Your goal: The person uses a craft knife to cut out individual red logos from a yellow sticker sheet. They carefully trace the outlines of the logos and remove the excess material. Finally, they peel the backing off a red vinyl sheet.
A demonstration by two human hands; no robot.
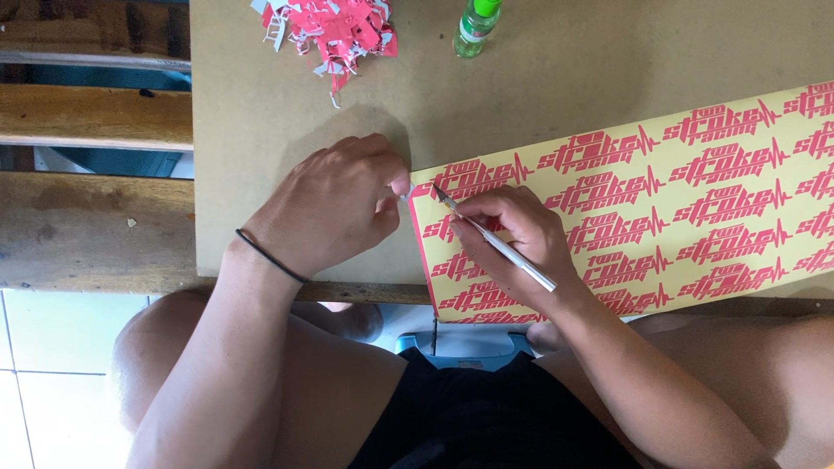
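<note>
A yellow sticker sheet (695,187) printed with rows of red cut-out logos lies on a brown board (539,87). My right hand (512,239) rests on the sheet's left part and holds a thin silver craft knife (495,239), its tip pointing at the sheet's top left corner. My left hand (334,200) sits just left of the sheet, fingertips pinched together on a tiny scrap at that corner. A black band circles my left wrist.
A heap of red and white sticker scraps (334,30) lies at the board's far edge. Beside it is a small green bottle (476,24). Wooden planks (87,226) run to the left. My bare knees and black shorts are below the board.
</note>
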